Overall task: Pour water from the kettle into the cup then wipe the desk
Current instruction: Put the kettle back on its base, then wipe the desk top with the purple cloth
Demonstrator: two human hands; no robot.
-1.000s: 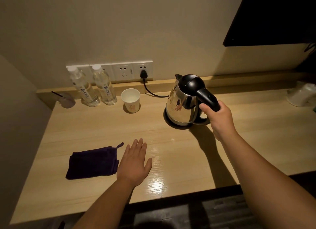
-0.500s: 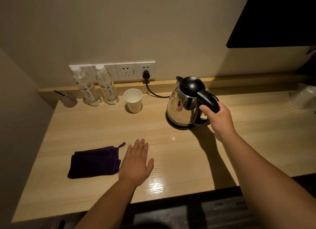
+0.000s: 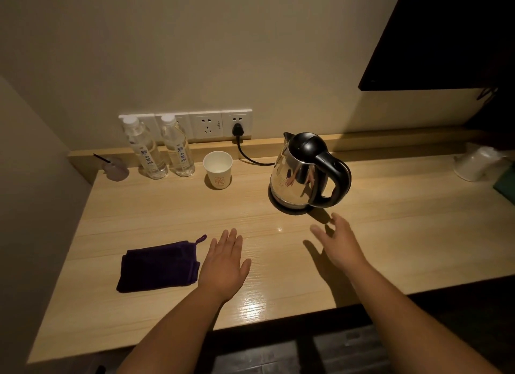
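Note:
A steel kettle [image 3: 299, 175] with a black lid and handle stands upright on its black base, its cord running to the wall socket. To its left a white paper cup [image 3: 218, 169] sits upright; its contents cannot be made out. A folded dark purple cloth [image 3: 158, 266] lies on the wooden desk [image 3: 404, 234] at the front left. My left hand [image 3: 224, 265] rests flat on the desk just right of the cloth, fingers spread. My right hand [image 3: 338, 244] hovers open in front of the kettle, clear of the handle, holding nothing.
Two clear water bottles [image 3: 160, 149] and a small purple holder [image 3: 115, 167] stand along the back ledge at left. A white object [image 3: 476, 164] sits at the far right beside a green edge. A dark panel [image 3: 446, 36] hangs above right.
My right hand has let go of the kettle handle and drawn back toward me, opening its fingers. The kettle stays on its base. My left hand has not moved.

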